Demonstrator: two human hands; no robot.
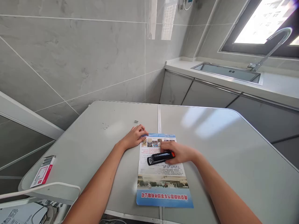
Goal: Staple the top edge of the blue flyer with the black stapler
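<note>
A printed colour leaflet with a blue bottom band lies flat on the grey folding table, right in front of me. My left hand rests on the table with its fingertips on the leaflet's top left corner. My right hand holds a black stapler with an orange end, lying across the upper part of the leaflet. A small strip of staples sits on the table just beyond my left hand.
A red and white small box lies at the table's near left corner. A white chair rail curves below it. A counter with a steel sink and tap stands at the right, tiled wall behind.
</note>
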